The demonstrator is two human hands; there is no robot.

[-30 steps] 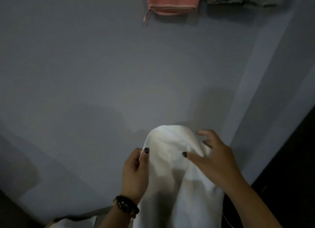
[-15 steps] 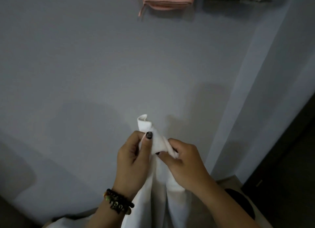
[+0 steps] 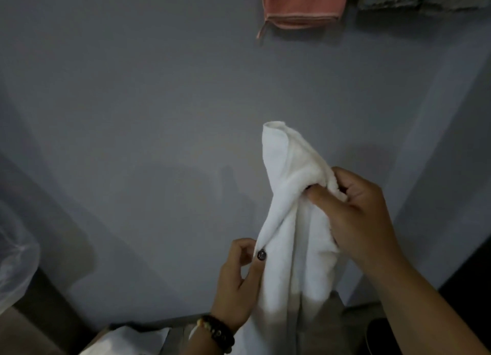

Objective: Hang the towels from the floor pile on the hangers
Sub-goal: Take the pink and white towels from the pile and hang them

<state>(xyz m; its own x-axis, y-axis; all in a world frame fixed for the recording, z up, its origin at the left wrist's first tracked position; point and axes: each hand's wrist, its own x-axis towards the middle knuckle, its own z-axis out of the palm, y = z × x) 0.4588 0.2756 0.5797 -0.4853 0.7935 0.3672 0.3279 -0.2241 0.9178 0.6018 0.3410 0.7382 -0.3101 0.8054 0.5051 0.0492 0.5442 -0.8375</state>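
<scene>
Head view is showing both hands (image 3: 292, 235) pinching a white towel (image 3: 289, 222) below the pink towel (image 3: 303, 4) already hanging, more apparently waiting underneath.

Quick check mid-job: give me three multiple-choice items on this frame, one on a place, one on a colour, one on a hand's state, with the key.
1. Where does the pink towel hang?
A. top of the wall
B. on the floor
C. over the left wrist

2. What colour is the held towel?
A. grey
B. white
C. pink

3. What is the right hand doing?
A. hanging idle
B. pressing the wall
C. gripping the towel

Key: 1 A, it hangs at the frame's top edge; 2 B, the cloth is plain white; 3 C, its fingers curl round the bunched cloth, while the left hand pinches a lower edge.
</scene>
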